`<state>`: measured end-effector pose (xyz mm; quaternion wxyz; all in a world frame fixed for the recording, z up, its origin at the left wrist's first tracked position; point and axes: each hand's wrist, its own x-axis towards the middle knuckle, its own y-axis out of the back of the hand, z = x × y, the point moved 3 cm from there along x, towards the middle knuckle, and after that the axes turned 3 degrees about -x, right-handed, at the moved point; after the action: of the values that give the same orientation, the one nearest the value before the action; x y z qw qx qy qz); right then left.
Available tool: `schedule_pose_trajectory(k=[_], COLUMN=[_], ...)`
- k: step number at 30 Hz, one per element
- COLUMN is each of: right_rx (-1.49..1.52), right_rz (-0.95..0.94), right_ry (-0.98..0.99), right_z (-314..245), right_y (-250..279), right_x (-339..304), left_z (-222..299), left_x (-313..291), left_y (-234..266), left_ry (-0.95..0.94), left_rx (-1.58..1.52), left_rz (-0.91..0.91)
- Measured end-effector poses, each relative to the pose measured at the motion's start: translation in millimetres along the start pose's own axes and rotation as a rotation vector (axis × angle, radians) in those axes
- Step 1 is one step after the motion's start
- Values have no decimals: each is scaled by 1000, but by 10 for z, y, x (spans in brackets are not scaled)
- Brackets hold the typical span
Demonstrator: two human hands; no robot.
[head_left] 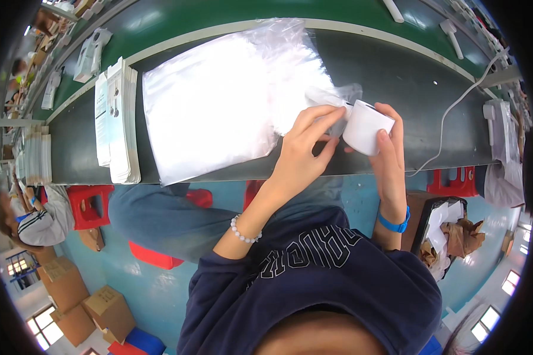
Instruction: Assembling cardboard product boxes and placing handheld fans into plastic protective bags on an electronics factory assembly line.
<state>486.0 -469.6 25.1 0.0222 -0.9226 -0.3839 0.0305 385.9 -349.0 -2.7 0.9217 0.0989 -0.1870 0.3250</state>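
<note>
My right hand (389,160) is closed round a white rounded device head (366,129), thumb on its near side and fingers behind. At its left my left hand (302,148) is closed, fingertips pinching clear plastic film (350,92) that lies against the device. Whatever else the film covers there is hidden by my fingers. A wide stack of clear plastic bags (210,106), bright with glare, lies flat on the dark bench just left of my hands.
Folded white printed cartons (124,124) stand left of the bags. Beyond the bench runs a green conveyor (189,15) bearing white handled devices (452,38). A white cable (450,112) crosses the bench's right side. Below stand red stools (454,182) and a box of crumpled paper (447,228).
</note>
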Motion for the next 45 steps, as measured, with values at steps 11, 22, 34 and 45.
schedule_pose_trajectory(k=[11, 22, 34, 45], right_rx=[15, -661, -396, 203], right_rz=[110, 121, 348, 230], right_ry=[87, 399, 331, -1], right_z=[-77, -59, 58, 167], right_y=[73, -15, -80, -60], right_x=[35, 7, 20, 0], left_z=[155, 73, 153, 71], left_x=[6, 62, 94, 5], left_y=[28, 42, 27, -52], left_ry=[85, 52, -208, -341], left_rx=[-202, -456, 250, 386], left_rz=[-156, -101, 261, 366])
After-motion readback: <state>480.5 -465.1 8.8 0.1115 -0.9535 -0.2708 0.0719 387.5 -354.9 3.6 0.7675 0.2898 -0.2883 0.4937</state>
